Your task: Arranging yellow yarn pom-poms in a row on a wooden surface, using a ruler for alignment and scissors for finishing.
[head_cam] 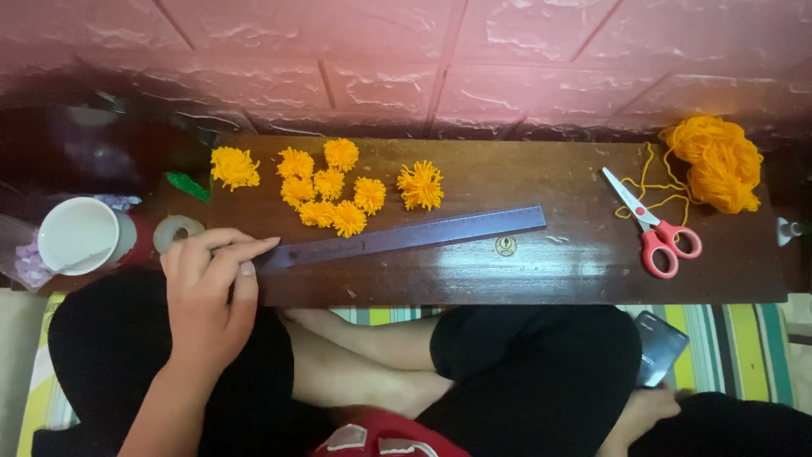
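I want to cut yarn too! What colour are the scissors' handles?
Red handles on the scissors, seen best in the head view, beside the orange yarn.

Left hand [210, 283] fingertips on ruler [406, 237]; pompoms [330, 190] beyond.

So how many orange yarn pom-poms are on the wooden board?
9: one pom-pom at the far left, seven in the cluster above the ruler, one alone to its right. None looks hidden.

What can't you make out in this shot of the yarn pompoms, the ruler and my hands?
Head view only:
- Right hand: down by the knee, fingers hidden, grip unclear.
- Ruler: near end under the left hand; markings too small.
- White cup: contents washed out.
- Dark corner, upper left: too dim.
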